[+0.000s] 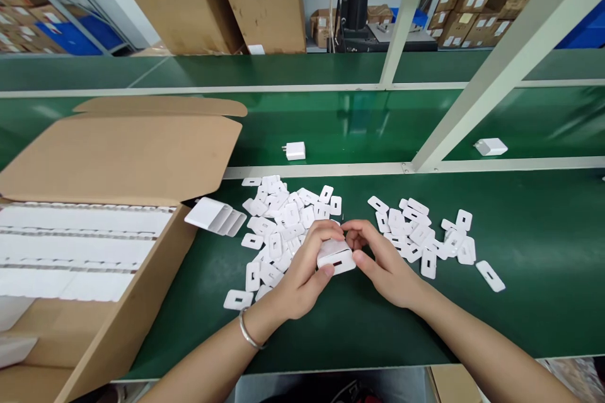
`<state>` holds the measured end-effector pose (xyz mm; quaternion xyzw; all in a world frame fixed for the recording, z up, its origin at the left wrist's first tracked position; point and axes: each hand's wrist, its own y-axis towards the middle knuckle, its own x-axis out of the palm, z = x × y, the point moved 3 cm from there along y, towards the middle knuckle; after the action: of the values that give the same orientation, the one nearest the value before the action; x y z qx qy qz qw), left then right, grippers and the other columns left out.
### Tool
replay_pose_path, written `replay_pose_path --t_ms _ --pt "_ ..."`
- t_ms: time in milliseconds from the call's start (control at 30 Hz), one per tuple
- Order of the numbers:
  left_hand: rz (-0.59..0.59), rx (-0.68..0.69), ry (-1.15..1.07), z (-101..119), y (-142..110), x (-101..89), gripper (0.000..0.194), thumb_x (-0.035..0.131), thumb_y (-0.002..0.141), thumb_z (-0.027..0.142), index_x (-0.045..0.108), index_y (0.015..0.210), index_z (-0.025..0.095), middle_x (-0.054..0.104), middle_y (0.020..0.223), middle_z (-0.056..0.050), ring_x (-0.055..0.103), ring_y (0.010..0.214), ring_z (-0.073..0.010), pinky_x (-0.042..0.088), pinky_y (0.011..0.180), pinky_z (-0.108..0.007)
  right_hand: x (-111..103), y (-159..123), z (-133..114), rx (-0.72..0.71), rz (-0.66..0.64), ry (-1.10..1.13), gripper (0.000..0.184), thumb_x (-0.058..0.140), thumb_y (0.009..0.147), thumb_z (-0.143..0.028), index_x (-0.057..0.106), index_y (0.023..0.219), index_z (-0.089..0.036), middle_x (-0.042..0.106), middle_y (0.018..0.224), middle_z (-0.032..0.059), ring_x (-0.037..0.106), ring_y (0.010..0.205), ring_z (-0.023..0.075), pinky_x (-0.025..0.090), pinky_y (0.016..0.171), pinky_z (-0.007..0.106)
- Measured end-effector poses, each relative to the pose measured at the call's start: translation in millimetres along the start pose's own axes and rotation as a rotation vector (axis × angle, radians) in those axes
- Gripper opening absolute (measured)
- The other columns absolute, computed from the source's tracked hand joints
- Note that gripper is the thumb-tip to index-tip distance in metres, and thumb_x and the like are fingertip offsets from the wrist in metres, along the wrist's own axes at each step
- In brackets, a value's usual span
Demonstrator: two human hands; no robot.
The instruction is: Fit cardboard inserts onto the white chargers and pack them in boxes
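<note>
My left hand (307,277) is closed around a small white plastic charger housing (333,256), thumb on the near side and fingers over the far side. A slotted white end plate (344,262) is at its near face; I cannot tell whether it is fully seated. My right hand (385,264) curls at the housing's right side, its thumb and forefinger at the edge. Loose white slotted plates (283,220) lie in a heap beside and beyond my left hand. A smaller spread of such plates (420,233) lies beyond my right forearm.
An open cardboard box (151,289) with rows of white pieces stands at the left. Several white housings (208,214) lean by its corner. White chargers (295,151) lie on the green conveyor belt (359,126) beyond the rail. A slanted white post (496,69) rises at the right.
</note>
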<state>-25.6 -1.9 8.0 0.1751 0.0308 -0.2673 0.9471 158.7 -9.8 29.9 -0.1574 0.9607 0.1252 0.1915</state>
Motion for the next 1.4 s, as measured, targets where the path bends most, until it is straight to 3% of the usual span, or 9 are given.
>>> replay_pose_path --t_ms 133,233,433,667,800,1000,1267,1400 --pt "0.036 0.015 0.1 1.7 -0.9 1.4 0.038 0.039 0.108 0.056 0.047 0.134 0.03 0.042 0.128 -0.011 0.048 0.124 -0.0294 0.046 0.107 -0.049 5.8 -0.5 -0.4 0.043 -0.105 0.099 0.033 0.044 0.11 -0.05 0.056 0.129 -0.027 0.066 0.107 0.0053 0.064 0.093 0.0206 0.056 0.082 0.036" --pt "0.046 0.005 0.142 0.6 0.2 1.2 0.036 0.039 0.109 0.053 0.044 0.136 0.03 0.04 0.128 -0.011 0.047 0.123 -0.0287 0.047 0.104 -0.048 2.4 -0.5 -0.2 0.003 -0.044 0.061 0.033 0.048 0.109 -0.048 0.056 0.132 -0.026 0.067 0.111 0.0068 0.066 0.098 0.0218 0.057 0.086 0.037" --pt "-0.007 -0.007 0.109 -5.9 2.7 0.5 0.038 0.039 0.112 0.043 0.045 0.147 0.031 0.055 0.132 -0.01 0.055 0.116 -0.0253 0.046 0.103 -0.042 -4.0 0.8 4.9 -0.038 0.048 -0.009 0.031 0.051 0.108 -0.045 0.056 0.133 -0.026 0.067 0.112 0.0069 0.066 0.099 0.0218 0.057 0.089 0.038" --pt "0.043 0.083 0.123 -6.7 3.0 -0.8 0.035 0.045 0.112 0.035 0.06 0.143 0.031 0.068 0.115 -0.007 0.054 0.099 -0.0214 0.048 0.089 -0.036 -0.4 -0.4 6.2 -0.036 0.033 0.107 0.034 0.05 0.109 -0.05 0.054 0.135 -0.028 0.064 0.112 0.0056 0.063 0.104 0.0217 0.056 0.092 0.038" --pt "0.048 0.103 0.105 -6.2 3.4 -0.5 0.034 0.048 0.111 0.035 0.062 0.142 0.031 0.07 0.123 -0.007 0.056 0.106 -0.0221 0.049 0.093 -0.038 -0.1 -0.3 4.4 -0.03 0.025 0.125 0.038 0.049 0.108 -0.055 0.053 0.134 -0.028 0.063 0.111 0.0063 0.063 0.103 0.0229 0.055 0.09 0.039" --pt "0.057 0.101 0.107 -7.4 3.6 0.4 0.035 0.048 0.111 0.037 0.062 0.142 0.032 0.071 0.116 -0.005 0.055 0.099 -0.02 0.049 0.089 -0.035 -0.4 -0.8 6.1 -0.01 0.004 0.105 0.038 0.046 0.109 -0.054 0.052 0.135 -0.027 0.063 0.111 0.0063 0.063 0.104 0.0231 0.055 0.089 0.038" --pt "0.019 0.081 0.172 -6.5 1.6 2.6 0.044 0.035 0.113 0.047 0.056 0.149 0.031 0.066 0.138 -0.008 0.058 0.119 -0.0244 0.042 0.11 -0.047 -2.1 -0.6 7.9 0.016 0.025 0.066 0.031 0.051 0.109 -0.048 0.051 0.131 -0.027 0.064 0.111 0.0052 0.063 0.097 0.0201 0.055 0.086 0.036" --pt "0.041 0.088 0.18 -5.0 3.6 -0.5 0.04 0.038 0.113 0.04 0.064 0.141 0.029 0.071 0.113 -0.007 0.057 0.096 -0.021 0.049 0.087 -0.036 -1.4 -1.0 5.8 0.017 0.008 0.063 0.028 0.053 0.107 -0.047 0.051 0.128 -0.028 0.064 0.107 0.0044 0.064 0.1 0.0211 0.056 0.086 0.036"
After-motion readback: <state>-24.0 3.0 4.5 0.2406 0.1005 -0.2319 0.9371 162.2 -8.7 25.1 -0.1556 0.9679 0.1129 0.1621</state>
